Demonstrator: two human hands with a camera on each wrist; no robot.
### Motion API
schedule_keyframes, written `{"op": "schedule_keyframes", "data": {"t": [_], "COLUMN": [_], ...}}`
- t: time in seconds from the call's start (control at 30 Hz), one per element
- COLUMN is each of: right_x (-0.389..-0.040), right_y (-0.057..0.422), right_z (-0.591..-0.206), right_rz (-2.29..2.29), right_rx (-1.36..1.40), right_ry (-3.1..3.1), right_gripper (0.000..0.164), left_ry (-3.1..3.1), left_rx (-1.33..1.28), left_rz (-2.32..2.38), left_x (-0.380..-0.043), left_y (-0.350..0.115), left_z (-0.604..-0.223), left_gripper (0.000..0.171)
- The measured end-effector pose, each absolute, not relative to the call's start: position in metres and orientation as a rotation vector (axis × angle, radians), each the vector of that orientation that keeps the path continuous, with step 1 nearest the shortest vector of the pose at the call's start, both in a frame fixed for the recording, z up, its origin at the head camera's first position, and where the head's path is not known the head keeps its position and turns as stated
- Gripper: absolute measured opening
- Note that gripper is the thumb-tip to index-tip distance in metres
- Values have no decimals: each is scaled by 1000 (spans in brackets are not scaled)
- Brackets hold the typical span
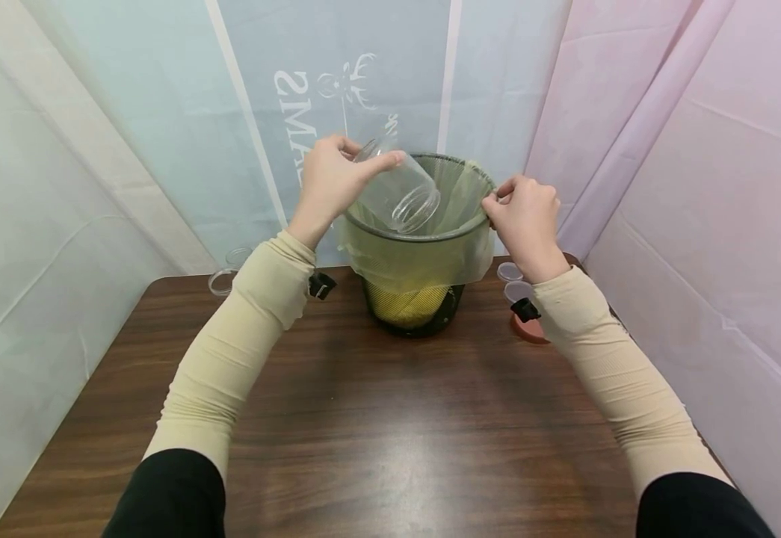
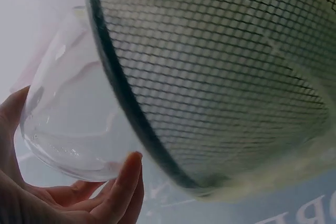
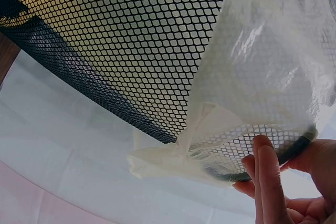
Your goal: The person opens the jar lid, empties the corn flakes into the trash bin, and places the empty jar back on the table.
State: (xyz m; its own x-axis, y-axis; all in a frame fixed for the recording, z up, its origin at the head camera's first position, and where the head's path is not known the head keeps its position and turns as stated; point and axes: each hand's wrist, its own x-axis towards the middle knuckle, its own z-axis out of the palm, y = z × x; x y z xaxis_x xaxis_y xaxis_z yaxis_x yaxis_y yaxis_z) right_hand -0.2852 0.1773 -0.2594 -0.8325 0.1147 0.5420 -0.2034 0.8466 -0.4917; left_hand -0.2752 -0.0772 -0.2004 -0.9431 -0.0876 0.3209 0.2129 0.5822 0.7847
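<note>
My left hand (image 1: 338,178) holds a clear plastic jar (image 1: 400,187) by its base, tilted with its mouth toward the inside of a black mesh waste bin (image 1: 412,329). In the left wrist view, fingers and thumb curl round the clear jar (image 2: 73,108) beside the bin's dark rim (image 2: 123,93). A thin pale yellow-green bin liner (image 1: 397,261) lines the bin and folds down over its outside. At the right side of the rim, my right hand (image 1: 528,217) pinches the edge. The right wrist view has its thumb and fingers on the rim and liner (image 3: 252,66).
Clear round lids (image 1: 510,272) and a reddish-brown disc (image 1: 530,329) lie right of the bin, partly behind the right wrist. Left of it are clear ring-shaped pieces (image 1: 222,282). Hanging cloth (image 1: 336,45) closes off the brown table's (image 1: 390,418) back and sides.
</note>
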Motion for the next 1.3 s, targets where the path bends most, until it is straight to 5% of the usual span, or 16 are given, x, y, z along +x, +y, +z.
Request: {"op": "schedule_keyframes", "data": {"t": [0.37,0.5,0.7,0.93,1.3], "right_x": [-285,-285,-284,-286,-287], "right_y": [176,175,177,177,177], "right_z": [-259,-259,-258,-260,-259], "right_rz": [739,744,752,741,746], "right_rx": [63,63,69,71,71], "right_ry": [-2452,-2452,-2441,-2434,-2442], "right_gripper": [27,26,26,26,26], "left_ry": [-2416,-2472,-2459,-2298,-2140], "left_rx": [18,-20,-206,-484,-693], "left_rz": [-1740,-1537,-1054,-506,-357], "left_x": [-288,-283,-269,-255,-255], "left_y": [-92,-91,-74,-60,-63], "left_z": [-209,-210,-208,-207,-210], "left_gripper": [59,58,80,80,77]}}
